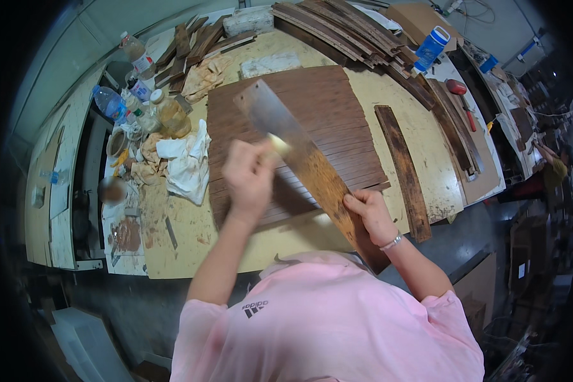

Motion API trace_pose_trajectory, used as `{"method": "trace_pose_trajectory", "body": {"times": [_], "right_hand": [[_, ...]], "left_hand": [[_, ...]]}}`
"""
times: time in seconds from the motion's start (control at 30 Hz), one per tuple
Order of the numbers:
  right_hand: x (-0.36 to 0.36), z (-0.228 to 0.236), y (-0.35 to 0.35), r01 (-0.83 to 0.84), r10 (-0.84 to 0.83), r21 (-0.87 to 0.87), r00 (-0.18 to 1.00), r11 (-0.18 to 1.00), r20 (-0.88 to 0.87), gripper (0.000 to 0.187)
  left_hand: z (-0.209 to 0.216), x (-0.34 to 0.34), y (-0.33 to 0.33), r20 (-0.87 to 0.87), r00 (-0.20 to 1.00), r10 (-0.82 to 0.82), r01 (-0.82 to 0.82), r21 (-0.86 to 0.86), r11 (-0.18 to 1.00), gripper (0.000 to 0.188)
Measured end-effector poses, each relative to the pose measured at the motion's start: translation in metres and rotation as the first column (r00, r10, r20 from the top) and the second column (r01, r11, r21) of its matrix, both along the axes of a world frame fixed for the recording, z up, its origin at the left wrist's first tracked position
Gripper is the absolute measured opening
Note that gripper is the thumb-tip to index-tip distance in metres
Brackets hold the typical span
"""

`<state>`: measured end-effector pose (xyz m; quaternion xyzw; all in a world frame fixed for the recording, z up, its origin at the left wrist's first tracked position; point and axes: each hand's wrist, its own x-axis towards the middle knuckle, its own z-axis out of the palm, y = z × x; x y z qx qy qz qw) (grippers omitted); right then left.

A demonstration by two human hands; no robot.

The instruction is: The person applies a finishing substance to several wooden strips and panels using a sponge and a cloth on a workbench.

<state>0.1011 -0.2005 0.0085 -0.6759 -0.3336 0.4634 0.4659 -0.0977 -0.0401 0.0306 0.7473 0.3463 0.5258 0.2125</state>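
A long flat plank [325, 181] slants across the middle, its near end close to my pink shirt. Its far part looks grey and glossy, its near part mottled orange-brown. My right hand [370, 215] grips its right edge near the lower end, thumb on top. Blurred by motion, my left hand [248, 178] pinches a small pale pad [277, 145] against or just over the plank's face; contact is unclear. Beneath lies a panel of dark brown slats [235, 118] set side by side on the yellowish worktable [267, 254].
Bottles, a jar of amber liquid [173, 118] and white rags [188, 162] crowd the left. Dark planks [337, 32] are stacked at the back. Another plank [402, 172] lies right of the panel. A blue bottle [431, 49] and a red-handled tool [470, 118] are farther right.
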Motion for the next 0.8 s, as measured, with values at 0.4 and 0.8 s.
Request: {"method": "trace_pose_trajectory", "body": {"times": [0.4,0.8], "right_hand": [[0.025,0.031,0.108,0.334,-0.231,0.305,0.916,0.892,-0.328,0.026],[0.088,0.041,0.123,0.215,-0.031,0.129,0.612,0.968,-0.790,0.033]], "left_hand": [[0.002,0.044,-0.051,0.058,0.885,-0.462,0.464,-0.198,0.863,0.022],[0.011,0.016,-0.077,0.318,0.802,-0.506,0.595,-0.341,0.728,0.028]]}}
